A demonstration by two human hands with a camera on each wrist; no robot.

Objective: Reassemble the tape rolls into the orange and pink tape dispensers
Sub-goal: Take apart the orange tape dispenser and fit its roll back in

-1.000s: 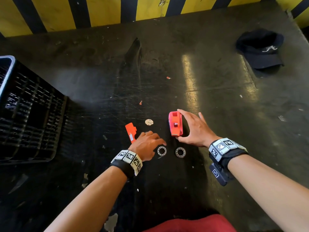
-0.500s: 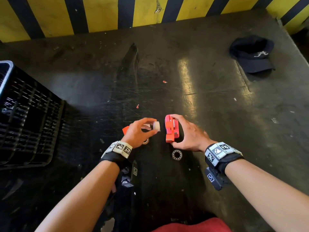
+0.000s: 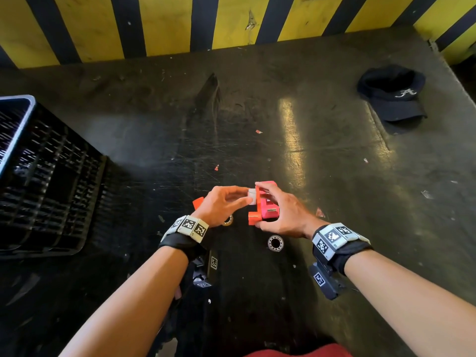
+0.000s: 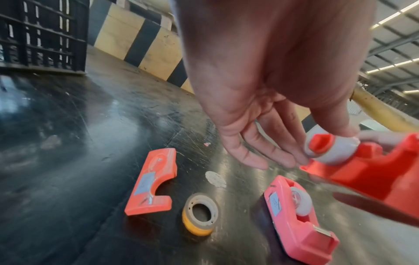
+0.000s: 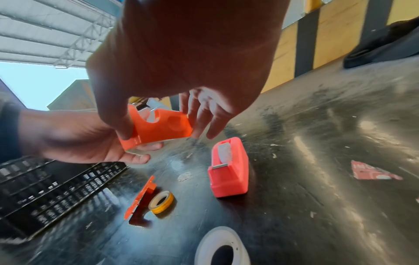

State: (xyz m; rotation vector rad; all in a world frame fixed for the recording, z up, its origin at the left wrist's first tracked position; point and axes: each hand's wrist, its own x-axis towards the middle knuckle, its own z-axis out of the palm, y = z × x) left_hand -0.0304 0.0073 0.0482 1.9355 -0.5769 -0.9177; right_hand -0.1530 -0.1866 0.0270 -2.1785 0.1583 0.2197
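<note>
My left hand (image 3: 248,195) pinches a white tape roll (image 4: 328,150) on an orange hub between thumb and fingers, pressed against the orange dispenser body (image 5: 161,125). My right hand (image 3: 257,205) grips that body from the side, raised off the table. The pink dispenser (image 4: 299,215) stands on the table below with a white roll seated in it, also visible in the right wrist view (image 5: 229,170). The orange side cover (image 4: 152,182) lies flat to the left. A yellow tape roll (image 4: 200,217) lies beside it, and a whitish roll (image 3: 275,242) lies near my right wrist.
A black plastic crate (image 3: 46,176) stands at the left. At the far right of the dark scratched table (image 3: 334,163) lies a dark cap (image 3: 394,99). A yellow-and-black striped wall (image 3: 231,21) runs along the back. Small paper scraps (image 5: 371,172) are scattered about.
My left hand picked up the white roll and carried it right to the orange dispenser body. My right hand lifted that body off the table and tilted it toward the roll.
</note>
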